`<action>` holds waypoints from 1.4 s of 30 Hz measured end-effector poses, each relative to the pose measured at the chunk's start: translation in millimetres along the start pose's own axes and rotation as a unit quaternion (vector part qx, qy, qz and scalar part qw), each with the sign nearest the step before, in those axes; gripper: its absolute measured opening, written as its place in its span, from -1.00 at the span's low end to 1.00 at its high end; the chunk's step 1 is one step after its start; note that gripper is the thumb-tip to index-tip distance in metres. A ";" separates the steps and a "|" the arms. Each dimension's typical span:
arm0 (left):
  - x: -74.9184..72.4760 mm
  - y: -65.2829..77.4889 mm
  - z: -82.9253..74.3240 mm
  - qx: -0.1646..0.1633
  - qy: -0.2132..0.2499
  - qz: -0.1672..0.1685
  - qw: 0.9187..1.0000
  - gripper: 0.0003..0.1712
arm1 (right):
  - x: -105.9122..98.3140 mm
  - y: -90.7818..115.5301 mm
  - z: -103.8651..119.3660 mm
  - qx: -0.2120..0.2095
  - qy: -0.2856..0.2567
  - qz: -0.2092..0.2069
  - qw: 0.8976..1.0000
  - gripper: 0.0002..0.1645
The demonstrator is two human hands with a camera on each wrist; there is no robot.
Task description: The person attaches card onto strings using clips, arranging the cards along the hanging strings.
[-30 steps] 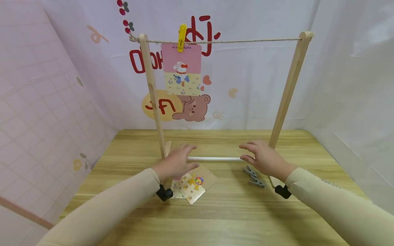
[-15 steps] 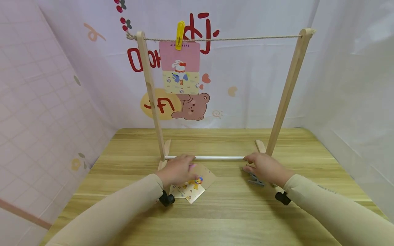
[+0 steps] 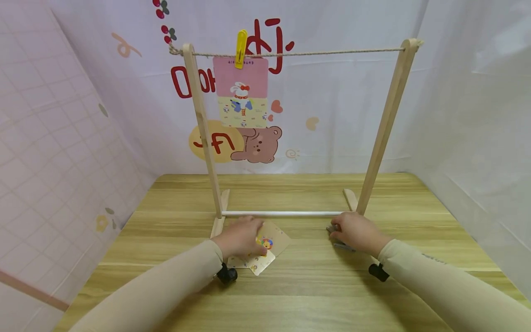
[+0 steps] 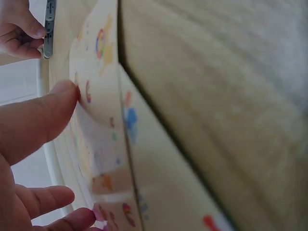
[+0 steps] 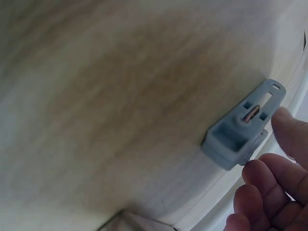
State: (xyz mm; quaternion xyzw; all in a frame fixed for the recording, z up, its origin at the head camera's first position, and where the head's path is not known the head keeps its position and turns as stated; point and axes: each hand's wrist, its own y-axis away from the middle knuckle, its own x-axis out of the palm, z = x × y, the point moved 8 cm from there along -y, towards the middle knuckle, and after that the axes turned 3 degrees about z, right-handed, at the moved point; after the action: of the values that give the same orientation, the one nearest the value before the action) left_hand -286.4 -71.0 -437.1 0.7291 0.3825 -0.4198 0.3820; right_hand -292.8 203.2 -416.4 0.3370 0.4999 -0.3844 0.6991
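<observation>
My left hand (image 3: 239, 236) lies over a small pile of printed cards (image 3: 262, 264). In the left wrist view its thumb touches the top card (image 4: 102, 62), and the other fingers reach out fairly straight at the pile's far side. My right hand (image 3: 358, 234) has its thumb and curled fingers at a grey clothespin (image 5: 240, 127), pinching it just above the table. Beneath that hand lies a second grey clothespin (image 3: 344, 247), partly hidden. A pink and yellow rabbit card (image 3: 242, 94) hangs from a cord (image 3: 323, 53) by a yellow clothespin (image 3: 240, 48).
The wooden frame has a left post (image 3: 203, 129), a right post (image 3: 386, 129) and a white crossbar (image 3: 290, 213) low behind both hands. Its feet rest on the wooden table (image 3: 298, 295). A printed cloth (image 3: 340, 106) hangs behind.
Both hands have come down: the left onto the cards, the right onto the grey clothespins. The right fingers have closed in, and one clothespin has shifted slightly left.
</observation>
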 end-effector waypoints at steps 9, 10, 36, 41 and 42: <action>1.1 -0.7 -1.0 -0.001 -0.019 0.014 1.000 -0.02 | 0.7 -1.1 -0.6 0.020 0.019 -0.008 1.000 -0.80; 1.2 -1.4 -1.0 -0.001 -0.024 0.017 1.000 -0.04 | 1.1 -1.1 -1.7 0.023 0.019 -0.009 1.000 -0.75; 3.6 -9.7 3.7 -0.048 0.035 0.023 0.998 0.06 | 12.4 -12.0 -4.4 0.015 0.042 0.011 0.999 -0.76; 2.5 -9.3 2.5 -0.058 0.060 0.026 0.996 0.06 | 13.0 -13.7 -1.7 0.015 0.043 0.012 0.999 -0.78; 2.5 -9.7 2.8 -0.060 0.065 0.026 0.996 0.06 | 13.3 -14.1 -1.7 0.014 0.044 0.012 0.999 -0.79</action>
State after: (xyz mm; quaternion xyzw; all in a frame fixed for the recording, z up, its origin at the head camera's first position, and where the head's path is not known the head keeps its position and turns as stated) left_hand -294.9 -68.9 -442.6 0.7403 0.4120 -0.3376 0.4102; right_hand -303.1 195.2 -430.8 0.3695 0.5202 -0.3679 0.6764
